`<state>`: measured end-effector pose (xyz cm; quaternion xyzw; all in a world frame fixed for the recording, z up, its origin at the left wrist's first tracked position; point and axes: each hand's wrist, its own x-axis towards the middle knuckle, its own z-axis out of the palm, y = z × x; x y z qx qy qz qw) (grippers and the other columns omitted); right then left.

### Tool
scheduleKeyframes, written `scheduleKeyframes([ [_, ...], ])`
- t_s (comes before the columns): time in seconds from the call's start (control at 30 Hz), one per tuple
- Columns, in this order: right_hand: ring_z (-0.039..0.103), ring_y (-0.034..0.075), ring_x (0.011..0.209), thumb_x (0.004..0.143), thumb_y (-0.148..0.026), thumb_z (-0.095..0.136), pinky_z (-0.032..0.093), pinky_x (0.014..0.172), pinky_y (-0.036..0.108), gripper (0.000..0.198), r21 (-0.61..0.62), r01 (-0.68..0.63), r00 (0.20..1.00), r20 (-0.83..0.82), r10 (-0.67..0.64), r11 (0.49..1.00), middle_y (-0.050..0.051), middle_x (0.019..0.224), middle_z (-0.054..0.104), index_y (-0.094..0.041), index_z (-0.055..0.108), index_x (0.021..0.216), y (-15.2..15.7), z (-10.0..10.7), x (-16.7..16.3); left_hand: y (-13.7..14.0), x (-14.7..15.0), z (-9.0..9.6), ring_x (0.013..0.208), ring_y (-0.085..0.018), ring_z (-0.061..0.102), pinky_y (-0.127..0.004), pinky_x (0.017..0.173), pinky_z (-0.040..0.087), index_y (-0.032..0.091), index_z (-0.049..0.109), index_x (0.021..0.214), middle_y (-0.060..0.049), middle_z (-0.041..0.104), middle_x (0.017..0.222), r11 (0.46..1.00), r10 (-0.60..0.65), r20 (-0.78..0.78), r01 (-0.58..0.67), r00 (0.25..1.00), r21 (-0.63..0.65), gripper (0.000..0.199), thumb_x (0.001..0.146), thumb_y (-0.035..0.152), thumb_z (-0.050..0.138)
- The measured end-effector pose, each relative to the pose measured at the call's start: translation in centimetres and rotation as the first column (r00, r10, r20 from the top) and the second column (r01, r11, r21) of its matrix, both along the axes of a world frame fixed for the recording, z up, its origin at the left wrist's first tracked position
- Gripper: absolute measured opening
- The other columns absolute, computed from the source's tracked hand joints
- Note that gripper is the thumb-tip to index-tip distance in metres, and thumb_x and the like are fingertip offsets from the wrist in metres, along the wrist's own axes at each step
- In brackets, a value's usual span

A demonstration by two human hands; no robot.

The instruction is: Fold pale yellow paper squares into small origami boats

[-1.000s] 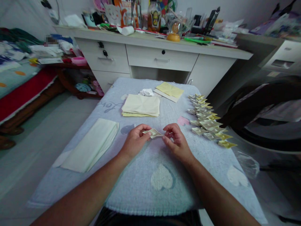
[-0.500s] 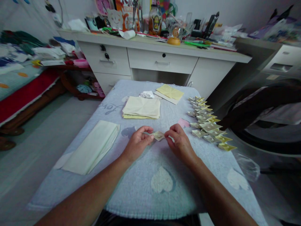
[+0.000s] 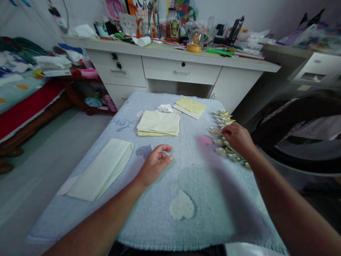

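My right hand (image 3: 236, 138) is over the rows of small folded paper boats (image 3: 223, 114) at the table's right side. Its thumb and fingers are pinched at the end of one pale folded paper boat (image 3: 214, 131); the hand covers part of the rows. My left hand (image 3: 157, 161) rests near the middle of the cloth, with its fingers curved, apart and holding nothing. Beyond it lies a stack of creased cream and yellow paper sheets (image 3: 158, 122). A folded pale-green paper bundle (image 3: 102, 169) lies to its left.
A blue patterned cloth (image 3: 183, 181) covers the table. Yellow and white sheets (image 3: 190, 105) and a crumpled white tissue (image 3: 164, 108) lie at the back. Behind stands a cluttered white desk (image 3: 183, 69). A washing machine (image 3: 314, 78) is on the right, a bed (image 3: 29, 96) on the left.
My right hand has moved away from my left hand, rightward and farther off, to the rows of paper boats. The folded paper between both hands has left my left hand's fingers.
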<state>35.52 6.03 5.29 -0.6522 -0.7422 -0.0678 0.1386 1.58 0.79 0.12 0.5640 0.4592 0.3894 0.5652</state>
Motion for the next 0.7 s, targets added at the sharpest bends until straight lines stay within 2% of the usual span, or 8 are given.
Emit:
scheduleKeyframes([
  [0.2, 0.058, 0.018, 0.078, 0.080, -0.015, 0.051, 0.037, 0.069, 0.026, 0.019, -0.147, 0.085, 0.987, 0.150, -0.063, 0.985, 0.007, 0.084, 0.063, -0.017, 0.070, 0.081, 1.7, -0.4, 0.1, 0.0, 0.0, 0.1, 0.066, -0.012, 0.048, -0.025, 0.063, 0.037, 0.017, 0.056, 0.110, 0.002, 0.053, 0.072, 1.000, -0.020, -0.026, 0.021, 0.999, 0.013, 0.038, 0.081, 0.040, 0.064],
  [0.7, 0.062, 0.024, 0.082, 0.087, -0.018, 0.044, 0.036, 0.062, 0.029, 0.030, -0.235, 0.246, 0.916, 0.373, -0.147, 0.940, 0.013, 0.094, 0.066, -0.018, 0.073, 0.092, 1.6, 0.3, -0.6, -0.2, -0.1, 0.2, 0.066, -0.012, 0.049, -0.025, 0.063, 0.036, 0.017, 0.057, 0.108, 0.002, 0.054, 0.071, 0.999, -0.049, -0.021, 0.049, 0.999, 0.008, 0.036, 0.081, 0.040, 0.064],
])
